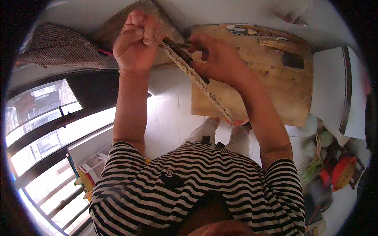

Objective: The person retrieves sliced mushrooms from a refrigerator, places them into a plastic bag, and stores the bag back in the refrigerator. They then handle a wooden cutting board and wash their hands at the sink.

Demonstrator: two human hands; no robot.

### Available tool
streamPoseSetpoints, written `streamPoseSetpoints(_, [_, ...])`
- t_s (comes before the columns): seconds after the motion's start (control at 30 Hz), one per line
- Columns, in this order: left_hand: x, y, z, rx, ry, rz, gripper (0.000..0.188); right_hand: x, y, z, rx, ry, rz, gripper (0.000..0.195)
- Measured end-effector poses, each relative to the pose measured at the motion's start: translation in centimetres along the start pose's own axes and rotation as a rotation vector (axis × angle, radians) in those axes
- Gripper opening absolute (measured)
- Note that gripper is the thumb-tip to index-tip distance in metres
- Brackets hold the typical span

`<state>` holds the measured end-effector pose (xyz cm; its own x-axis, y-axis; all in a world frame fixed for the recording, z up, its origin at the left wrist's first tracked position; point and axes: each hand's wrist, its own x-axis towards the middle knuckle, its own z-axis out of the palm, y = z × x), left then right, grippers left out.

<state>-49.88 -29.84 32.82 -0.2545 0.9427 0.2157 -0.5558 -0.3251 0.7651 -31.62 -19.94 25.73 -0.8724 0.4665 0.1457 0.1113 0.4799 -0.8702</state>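
My left hand (137,44), raised at the upper left, has curled fingers near the top end of a long, thin, pale strip with a rough braided or lumpy edge (198,79). What the fingers pinch is hard to make out. The strip slants down to the right and ends near a reddish rounded thing (237,121), partly hidden. Beside the strip's upper half is my right hand (214,57), its thumb and fingers bent around a dark, narrow piece (181,53). Whether it grips that piece is unclear.
A worn wooden table (277,97) bears paintbrush-like tools (239,30), a bundle of pale sticks (280,45) and a dark square (293,60). Brown woven cloth (65,47) lies at upper left. A window (44,118) is left; a white cabinet (329,85) and red container (344,172) are right.
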Motion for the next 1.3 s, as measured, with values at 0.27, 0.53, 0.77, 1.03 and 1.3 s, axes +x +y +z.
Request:
streamPoseSetpoints(0.27, [-0.8,-4.3,2.2,-0.047,-0.094,-0.026,0.016,-4.0,1.9,0.7,-0.256,0.349,-0.112,0.035])
streamPoseSetpoints(0.53, [-0.9,-6.4,4.4,-0.030,-0.135,-0.068,0.018,-6.3,4.1,-1.4,-0.381,0.529,-0.170,0.030])
streamPoseSetpoints(0.77, [-1.2,-7.4,4.0,0.101,-0.103,-0.007,0.017,-8.1,6.4,-4.0,-0.423,0.654,-0.243,0.029])
streamPoseSetpoints(1.03, [-1.6,-8.1,5.3,0.008,0.183,-0.050,0.013,-8.8,7.1,-4.2,-0.382,0.690,-0.183,0.029])
streamPoseSetpoints(1.3, [-2.5,-10.5,6.0,0.721,0.249,-0.144,0.017,-8.2,6.8,-5.2,-0.350,0.794,-0.285,0.031])
